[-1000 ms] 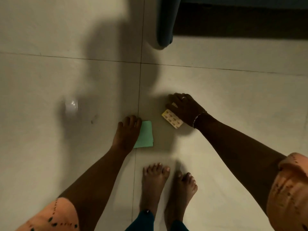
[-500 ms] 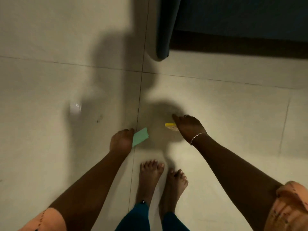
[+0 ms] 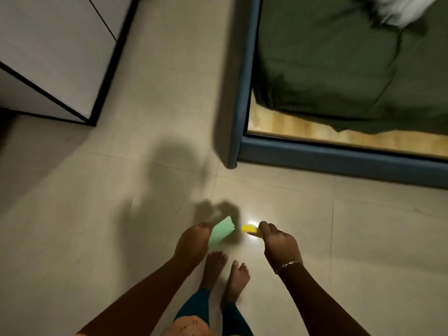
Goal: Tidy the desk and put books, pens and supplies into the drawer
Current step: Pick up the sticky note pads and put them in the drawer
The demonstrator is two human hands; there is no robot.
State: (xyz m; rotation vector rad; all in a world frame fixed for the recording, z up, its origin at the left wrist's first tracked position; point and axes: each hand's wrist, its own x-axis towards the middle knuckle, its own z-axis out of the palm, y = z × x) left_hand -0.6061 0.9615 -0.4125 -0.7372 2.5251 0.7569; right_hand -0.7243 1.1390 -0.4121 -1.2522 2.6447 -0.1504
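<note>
My left hand [image 3: 192,243] grips a green pad of paper [image 3: 221,231] by its lower edge and holds it clear above the tiled floor. My right hand [image 3: 278,243] grips a small yellow pad [image 3: 250,229]; only its left end shows past the fingers. The two pads are a short gap apart, above my bare feet [image 3: 224,272]. No desk or drawer of the task is plainly in view.
A bed with a blue frame [image 3: 244,98] and a dark green sheet [image 3: 339,59] fills the upper right, its corner reaching near the middle. A white cabinet with black edges [image 3: 53,57] stands at the upper left. Pale floor tiles [image 3: 121,178] lie between them.
Both hands have lifted their pads off the floor and risen. The view has swung up, bringing the bed top and the white cabinet into sight.
</note>
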